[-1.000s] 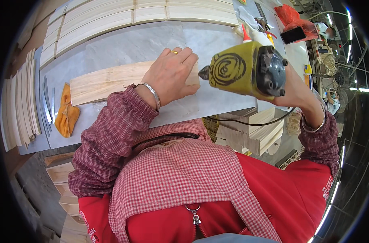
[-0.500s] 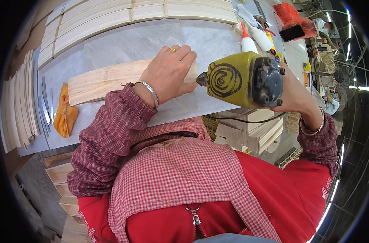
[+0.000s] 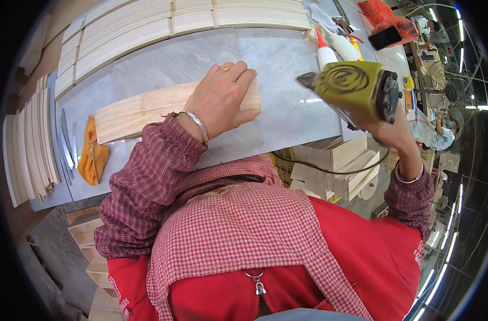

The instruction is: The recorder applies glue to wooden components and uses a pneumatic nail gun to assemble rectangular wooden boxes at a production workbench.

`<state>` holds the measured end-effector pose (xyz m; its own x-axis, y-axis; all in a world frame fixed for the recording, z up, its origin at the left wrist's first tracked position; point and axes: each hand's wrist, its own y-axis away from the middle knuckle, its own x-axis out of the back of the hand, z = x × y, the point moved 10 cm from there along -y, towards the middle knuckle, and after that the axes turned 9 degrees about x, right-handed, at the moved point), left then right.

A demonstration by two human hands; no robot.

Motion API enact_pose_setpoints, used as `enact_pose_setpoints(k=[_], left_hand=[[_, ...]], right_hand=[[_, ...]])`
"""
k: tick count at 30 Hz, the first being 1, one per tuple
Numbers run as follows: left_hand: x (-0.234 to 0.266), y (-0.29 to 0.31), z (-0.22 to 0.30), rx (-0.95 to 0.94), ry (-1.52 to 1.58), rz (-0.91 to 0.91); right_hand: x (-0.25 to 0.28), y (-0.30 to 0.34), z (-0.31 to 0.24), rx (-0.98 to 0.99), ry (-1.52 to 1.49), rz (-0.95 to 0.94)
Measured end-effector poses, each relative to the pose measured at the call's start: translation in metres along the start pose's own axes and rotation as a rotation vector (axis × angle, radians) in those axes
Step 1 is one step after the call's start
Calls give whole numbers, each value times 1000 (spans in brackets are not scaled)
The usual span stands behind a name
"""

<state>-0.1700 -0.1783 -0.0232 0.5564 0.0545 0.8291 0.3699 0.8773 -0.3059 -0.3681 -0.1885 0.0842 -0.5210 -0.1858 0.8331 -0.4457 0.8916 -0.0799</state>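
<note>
A pale wooden board (image 3: pixel 142 109), slightly bowed along its far edge, lies on the grey tabletop. Over its right end rests my left hand (image 3: pixel 221 101), fingers curled at the far edge and thumb at the near side, gripping it. My right hand (image 3: pixel 391 128) is closed round the handle of a yellow-green air nail gun (image 3: pixel 353 88) with a black cap. The nail gun is held above the table, right of the board, its dark nose pointing left and apart from the wood. Its body hides most of my right fingers. A dark hose (image 3: pixel 335 171) hangs below it.
Slatted wood stacks (image 3: pixel 190 21) line the far side; more strips (image 3: pixel 27 144) stand left. An orange cloth (image 3: pixel 93 155) and metal strips (image 3: pixel 67 142) lie beside the board. Glue bottles (image 3: pixel 325 55), a phone (image 3: pixel 384 37) and a red bag (image 3: pixel 386 18) are far right.
My right hand has moved the nail gun right and away from the board's end, tilting it. My left hand stays on the board.
</note>
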Motion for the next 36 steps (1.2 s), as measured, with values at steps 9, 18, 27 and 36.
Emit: enact_pose_setpoints(k=[9,18,27,36], left_hand=[[27,9,-2,23,186,114],[174,145,-96,529,437,670],[115,237,-140,1006,621,630],[78,209,-133,1007,515,381]], right_hand=[[17,58,179,-523,540,54],[14,102,243,-765,744,78],[-1,93,225,-695,591,95],[-132,20,82,-197,-314,58]])
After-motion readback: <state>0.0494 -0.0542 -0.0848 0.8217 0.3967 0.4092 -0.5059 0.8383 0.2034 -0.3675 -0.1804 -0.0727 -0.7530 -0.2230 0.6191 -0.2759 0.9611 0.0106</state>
